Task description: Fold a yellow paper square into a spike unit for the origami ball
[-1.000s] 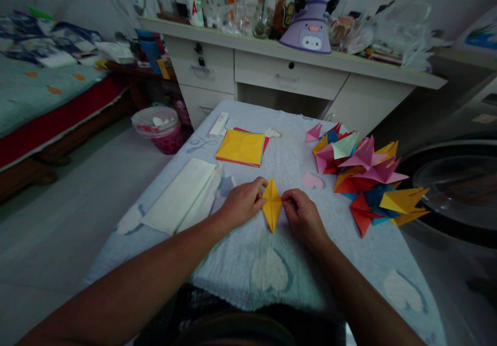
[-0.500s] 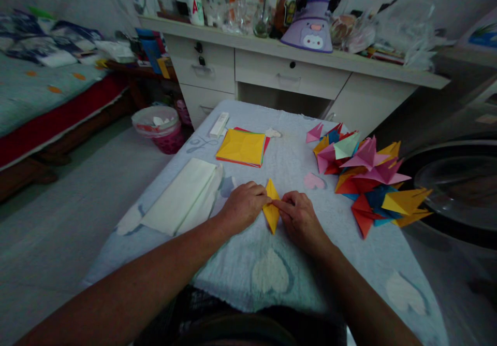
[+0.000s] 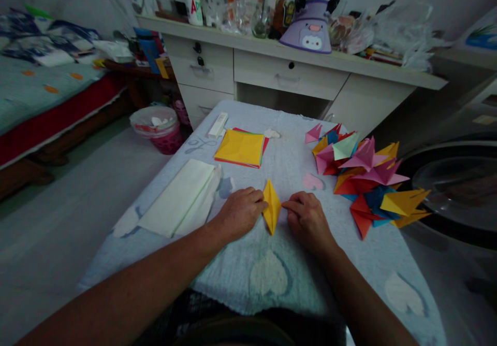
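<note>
Head view, nearest first: what have the hands got?
— The left hand [image 3: 240, 212] pinches the left edge of the yellow folded piece [image 3: 271, 206], which lies on the table cloth [image 3: 272, 278]. The right hand [image 3: 306, 216] is curled at its right edge; I cannot tell whether it grips.
How far along?
— It is already a narrow diamond. To the right is a heap of folded pieces [image 3: 368, 175]; farther off, a stack of flat sheets [image 3: 240, 147], unfolded.

Ahead of my left hand [image 3: 238, 212] the bare tabletop [image 3: 279, 167] lies open, a lane between the stack of paper squares [image 3: 240, 147] and the heap of folded shapes [image 3: 365, 175]; the strip nearest me is free as well. The folded white sheet [image 3: 182, 196] blocks my left; the heap crowds my right hand [image 3: 308, 220].
</note>
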